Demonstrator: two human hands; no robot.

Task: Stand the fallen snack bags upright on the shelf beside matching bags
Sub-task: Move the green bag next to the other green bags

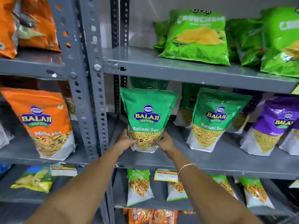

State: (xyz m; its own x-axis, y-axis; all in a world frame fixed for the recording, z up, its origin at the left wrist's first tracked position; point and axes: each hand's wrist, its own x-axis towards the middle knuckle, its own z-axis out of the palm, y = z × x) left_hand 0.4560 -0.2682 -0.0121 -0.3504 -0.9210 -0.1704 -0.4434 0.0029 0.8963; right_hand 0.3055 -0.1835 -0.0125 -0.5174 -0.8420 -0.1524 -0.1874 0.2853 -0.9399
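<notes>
A green Ratlami Sev bag (147, 113) stands upright at the left end of the middle grey shelf (210, 159). My left hand (125, 140) grips its lower left corner and my right hand (165, 143) grips its lower right corner. A matching green Ratlami Sev bag (213, 120) stands upright to the right of it, with a gap between them. More green bags stand behind both, partly hidden.
Purple bags (273, 125) stand at the right end of the same shelf. Light green Crunchem bags (197, 38) fill the shelf above. An orange Mitha Mix bag (43, 122) stands in the left bay past the grey upright post (90, 94). Smaller bags sit on the shelf below.
</notes>
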